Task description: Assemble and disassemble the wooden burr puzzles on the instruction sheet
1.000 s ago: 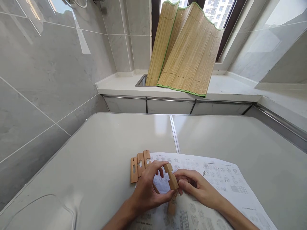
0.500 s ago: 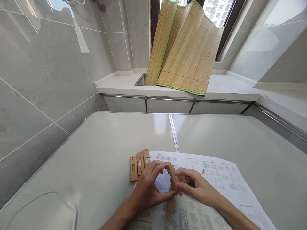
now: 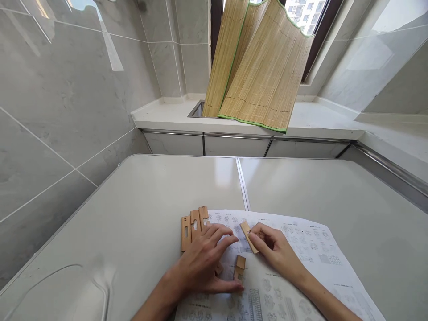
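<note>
Over printed paper (image 3: pixel 310 243), left grip (image 3: pixel 200 256) wide beside slotted blocks (image 3: pixel 196 234), right grip (image 3: pixel 277 247) narrow on bar (image 3: pixel 245 229)

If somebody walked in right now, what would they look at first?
Probably the big straw-coloured mat with green edges, standing at the back in front of the window. Next, perhaps, the two hands above the printed sheet at the front: the right hand pinches a wooden piece, while the left hand is spread open. Three more wooden pieces sit side by side at the sheet's left.
</note>
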A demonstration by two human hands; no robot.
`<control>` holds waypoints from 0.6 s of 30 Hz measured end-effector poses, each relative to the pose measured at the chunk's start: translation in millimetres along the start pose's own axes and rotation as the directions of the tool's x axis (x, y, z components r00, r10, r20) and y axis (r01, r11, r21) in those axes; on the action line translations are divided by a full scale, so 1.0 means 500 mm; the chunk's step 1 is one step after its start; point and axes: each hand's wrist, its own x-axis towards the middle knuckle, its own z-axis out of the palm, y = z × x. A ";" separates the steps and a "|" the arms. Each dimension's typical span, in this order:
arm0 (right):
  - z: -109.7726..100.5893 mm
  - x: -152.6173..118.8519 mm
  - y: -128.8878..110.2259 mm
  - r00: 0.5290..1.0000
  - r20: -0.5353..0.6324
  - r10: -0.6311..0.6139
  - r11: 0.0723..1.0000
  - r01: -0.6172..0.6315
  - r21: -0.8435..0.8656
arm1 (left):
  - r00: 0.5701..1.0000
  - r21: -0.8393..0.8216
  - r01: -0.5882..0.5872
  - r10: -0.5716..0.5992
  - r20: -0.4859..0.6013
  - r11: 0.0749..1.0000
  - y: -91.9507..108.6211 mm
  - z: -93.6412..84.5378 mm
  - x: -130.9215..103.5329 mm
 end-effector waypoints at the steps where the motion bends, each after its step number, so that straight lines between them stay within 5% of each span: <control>1: 0.004 -0.002 0.002 1.000 0.003 -0.020 0.999 0.020 -0.038 | 1.000 -0.015 -0.005 0.005 0.005 1.000 0.001 0.002 0.001; 18: 0.020 -0.007 0.029 0.991 -0.012 -0.134 0.953 0.125 -0.276 | 0.996 -0.102 -0.070 0.075 0.043 0.992 0.030 0.034 0.005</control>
